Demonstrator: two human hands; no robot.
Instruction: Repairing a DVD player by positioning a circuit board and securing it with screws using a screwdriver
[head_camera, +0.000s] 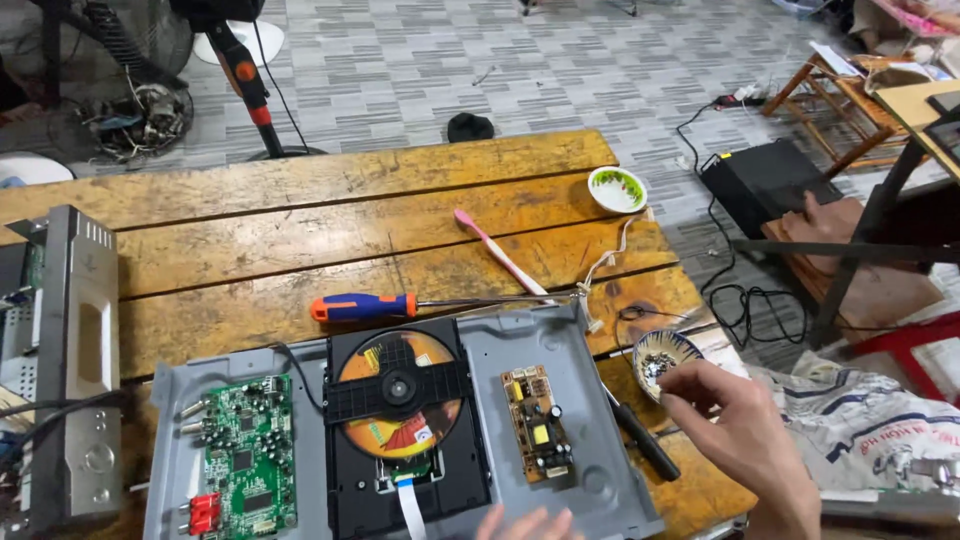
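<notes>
Two circuit boards (250, 455) (one disc (398, 395)), right hand (745, 430) perhaps touching bowl (663, 358).

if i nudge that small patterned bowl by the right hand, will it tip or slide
The small patterned bowl looks ceramic, so probably rigid and breakable. It sits near the wooden table's right edge, so a push outward might drop it. The right hand reaches its rim; pressing there could tip it.

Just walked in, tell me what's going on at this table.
A person sits over an opened disc player on a wooden table. The right hand reaches to a small patterned bowl; whether it holds anything is unclear. The left hand rests at the player's near edge. A screwdriver and a toothbrush lie beyond.
</notes>
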